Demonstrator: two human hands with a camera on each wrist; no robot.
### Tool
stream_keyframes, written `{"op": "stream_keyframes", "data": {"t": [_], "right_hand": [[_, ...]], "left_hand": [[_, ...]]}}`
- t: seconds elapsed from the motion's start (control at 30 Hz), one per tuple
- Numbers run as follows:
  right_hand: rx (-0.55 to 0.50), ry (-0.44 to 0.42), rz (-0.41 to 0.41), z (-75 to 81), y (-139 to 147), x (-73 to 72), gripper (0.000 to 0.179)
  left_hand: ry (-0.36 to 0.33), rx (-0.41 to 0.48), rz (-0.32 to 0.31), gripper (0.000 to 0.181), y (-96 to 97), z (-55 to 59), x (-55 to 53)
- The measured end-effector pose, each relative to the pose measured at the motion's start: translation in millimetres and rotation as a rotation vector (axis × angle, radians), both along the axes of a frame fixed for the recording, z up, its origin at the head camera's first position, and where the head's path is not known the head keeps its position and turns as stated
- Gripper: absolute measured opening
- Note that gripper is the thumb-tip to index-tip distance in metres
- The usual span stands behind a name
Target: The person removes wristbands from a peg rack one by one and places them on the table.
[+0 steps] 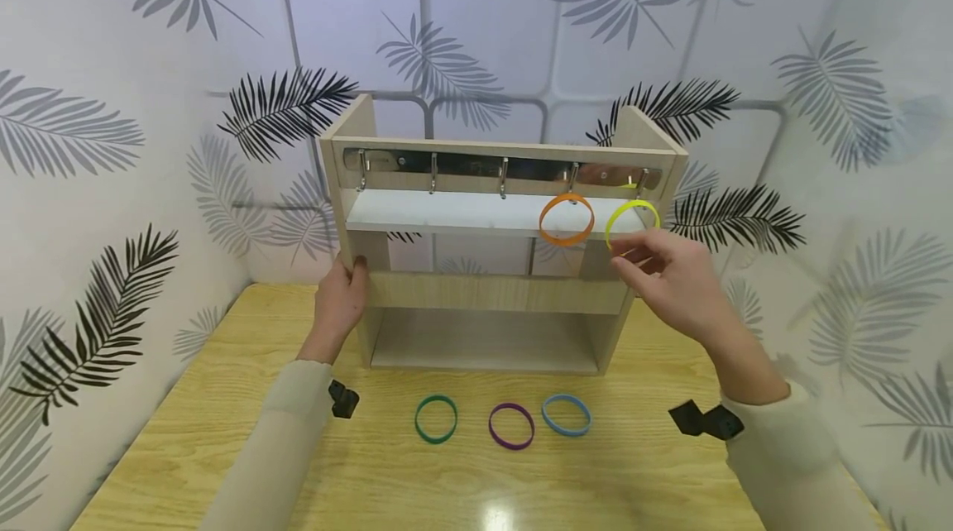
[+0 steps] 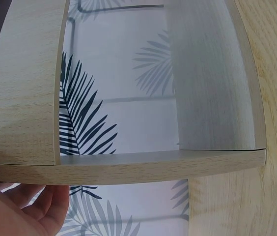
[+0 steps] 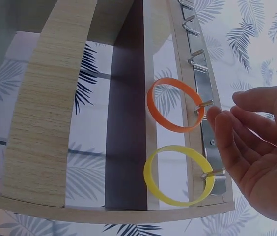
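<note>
My left hand (image 1: 342, 297) grips the left side panel of a small wooden shelf (image 1: 499, 294), fingers behind its edge in the left wrist view. A yellow wristband (image 3: 149, 177) hangs on the end hook of the metal hook rail (image 1: 469, 170). An orange wristband (image 1: 563, 242) hangs on the hook beside it. Right by the yellow band is my right hand (image 1: 673, 279); in the right wrist view its thumb and fingers are apart, with nothing between them. The three hooks further left carry no bands.
On the wood-grain table (image 1: 246, 399) in front of the shelf lie a green wristband (image 1: 436, 441), a purple wristband (image 1: 511, 447) and a blue wristband (image 1: 567, 433). Behind the shelf stands a wall with leaf-patterned covering (image 1: 491, 35).
</note>
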State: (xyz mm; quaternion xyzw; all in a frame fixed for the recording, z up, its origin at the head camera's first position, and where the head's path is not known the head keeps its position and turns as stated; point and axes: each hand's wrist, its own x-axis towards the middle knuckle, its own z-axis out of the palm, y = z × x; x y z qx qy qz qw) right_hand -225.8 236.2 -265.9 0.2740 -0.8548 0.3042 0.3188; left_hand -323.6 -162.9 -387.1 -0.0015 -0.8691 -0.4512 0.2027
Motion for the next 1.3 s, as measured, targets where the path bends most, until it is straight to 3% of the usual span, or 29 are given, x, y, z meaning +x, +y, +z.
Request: {"op": "stream_keyframes", "data": {"t": [0.43, 1.0, 1.3], "right_hand": [[0.054, -0.028, -0.077, 13.2, -13.7, -16.2, 0.016], [0.121, -0.146, -0.178, 20.7, -28.7, -39.2, 0.03], [0.071, -0.253, -0.197, 22.9, -31.9, -45.1, 0.032]], "left_hand": [[-0.009, 0.001, -0.014, 0.055, -0.5, -3.1, 1.8], [-0.012, 0.011, -0.008, 0.055, -0.9, -1.7, -0.4], [-0.001, 0.015, -0.02, 0.055, 0.1, 0.3, 1.1]]}}
